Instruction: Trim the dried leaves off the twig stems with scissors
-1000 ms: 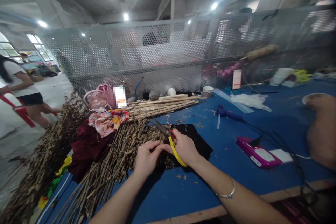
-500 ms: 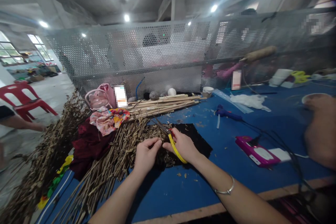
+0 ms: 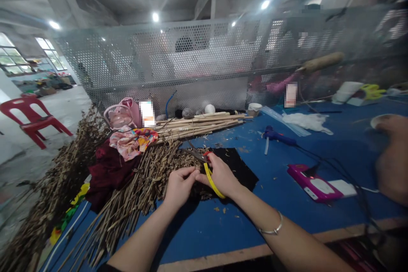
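Red plastic forms the chair [image 3: 35, 114] at our far left. Dried stalks [image 3: 127, 208] lie on the blue table [image 3: 210, 238], leafy ends beside our left hand [image 3: 179, 186], its fingertips pinched closed on something we cannot make out. Yellow-handled scissors [image 3: 208, 175] sit gripped in our right hand [image 3: 225, 174], near a black sheet [image 3: 244, 170].

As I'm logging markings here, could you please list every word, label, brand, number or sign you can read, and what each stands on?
No text can be read.
Left upright white panel: pixelated.
Right upright pale panel: pixelated.
Yellow scissors handle: any marks too small.
Magenta device: any marks too small.
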Demonstrator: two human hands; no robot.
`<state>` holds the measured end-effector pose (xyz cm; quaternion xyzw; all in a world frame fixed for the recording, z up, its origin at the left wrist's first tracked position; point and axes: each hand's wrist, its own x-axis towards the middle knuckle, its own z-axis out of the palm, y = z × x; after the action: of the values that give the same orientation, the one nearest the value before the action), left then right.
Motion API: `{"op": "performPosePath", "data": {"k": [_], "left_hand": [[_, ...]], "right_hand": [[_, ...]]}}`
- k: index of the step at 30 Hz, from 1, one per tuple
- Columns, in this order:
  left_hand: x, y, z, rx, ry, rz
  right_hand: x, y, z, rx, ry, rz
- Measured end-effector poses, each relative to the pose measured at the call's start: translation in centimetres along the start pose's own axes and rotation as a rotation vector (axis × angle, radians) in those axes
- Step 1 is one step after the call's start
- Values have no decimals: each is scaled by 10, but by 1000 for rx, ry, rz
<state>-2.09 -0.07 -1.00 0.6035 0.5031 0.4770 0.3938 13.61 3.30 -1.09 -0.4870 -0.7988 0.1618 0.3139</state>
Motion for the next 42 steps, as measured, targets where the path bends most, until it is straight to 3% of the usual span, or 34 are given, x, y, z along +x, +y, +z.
{"op": "performPosePath", "data": {"k": [5,15,22,27,30,36,42], "left_hand": [[-2,0,2,-8,-18,5],[4,-3,-7,62,238,-78],[7,-6,-7,-152,282,-165],[8,-2,-8,-348,320,-183],[7,0,-5,-340,291,-197],[1,0,8,-328,100,-242],[-1,2,10,-370,112,-254]], "right_hand": [[-2,-2,-1,7,-26,47],[5,10,-10,25,0,148],[1,4,-8,35,-101,112],[0,-1,-6,14,-106,156],[0,-1,-6,19,-111,154],[-1,-4,-1,70,-77,79],[-3,-3,3,108,-80,90]]}}
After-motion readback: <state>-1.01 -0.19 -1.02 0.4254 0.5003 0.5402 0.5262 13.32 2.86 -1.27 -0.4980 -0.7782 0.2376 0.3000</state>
